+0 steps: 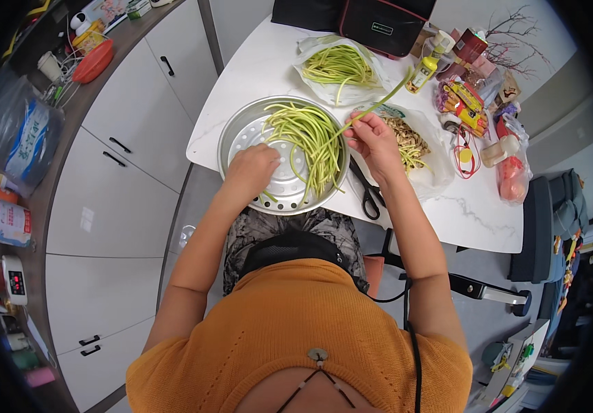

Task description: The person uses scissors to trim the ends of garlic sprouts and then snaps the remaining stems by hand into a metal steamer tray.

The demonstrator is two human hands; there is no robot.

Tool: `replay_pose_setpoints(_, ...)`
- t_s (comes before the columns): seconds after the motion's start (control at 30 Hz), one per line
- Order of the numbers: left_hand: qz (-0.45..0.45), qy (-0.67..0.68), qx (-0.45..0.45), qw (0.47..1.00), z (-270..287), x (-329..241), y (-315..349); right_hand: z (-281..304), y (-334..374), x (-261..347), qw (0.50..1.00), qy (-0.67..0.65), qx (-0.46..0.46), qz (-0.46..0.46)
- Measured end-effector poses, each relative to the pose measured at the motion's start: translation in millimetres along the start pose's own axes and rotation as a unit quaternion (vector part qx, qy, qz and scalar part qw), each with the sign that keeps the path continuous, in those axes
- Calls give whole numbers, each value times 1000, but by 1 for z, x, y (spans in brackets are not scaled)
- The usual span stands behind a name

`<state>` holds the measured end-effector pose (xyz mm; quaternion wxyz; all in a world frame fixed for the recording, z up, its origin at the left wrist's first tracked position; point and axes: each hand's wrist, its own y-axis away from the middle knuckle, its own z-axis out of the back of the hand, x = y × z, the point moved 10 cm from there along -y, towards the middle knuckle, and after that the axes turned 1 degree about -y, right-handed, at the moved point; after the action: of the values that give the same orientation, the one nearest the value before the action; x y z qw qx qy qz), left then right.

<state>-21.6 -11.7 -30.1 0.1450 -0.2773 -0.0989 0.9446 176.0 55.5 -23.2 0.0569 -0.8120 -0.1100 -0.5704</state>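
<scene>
White table (475, 217), stem (386, 98) diagonally far-right

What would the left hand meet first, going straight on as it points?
The left hand would probably meet the garlic scapes piled in the perforated metal pan, though relative depth is unclear.

The stems (313, 148) are light green, and the basin (247, 132) is silver. The table (468, 215) is white with thin grey veins, and the scissors (362, 182) are black. The person's top (289, 310) is mustard orange in colour, while the trousers (245, 237) show a mottled pattern of grey and black
</scene>
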Motion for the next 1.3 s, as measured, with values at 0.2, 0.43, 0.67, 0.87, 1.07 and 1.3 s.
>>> replay_pose_setpoints(0.2, 53, 438, 34, 897, -10, -32, -15, -8, 20, -3, 995, -69, 55, -36)
replay_pose_setpoints(0.43, 54, 471, 0, 880, -10, -44, -25, -22, 30, -3, 990, -71, 95, -70)
replay_pose_setpoints(0.67, 46, 368, -68, 926, 12, -40, -23, -1, 28, -1, 988, 152, 6, 13)
replay_pose_setpoints(0.87, -125, 133, -265, 947, 62, -92, 0, -9, 39, 22, 936, 338, 27, 93)
replay_pose_setpoints(1.07, -188, 37, -261, 946, 70, -108, 2, -35, 58, 43, 937, 317, 79, 119)
replay_pose_setpoints(1.3, -99, 236, -198, 946, 66, -90, -7, -39, 67, 30, 978, 141, 155, 18)
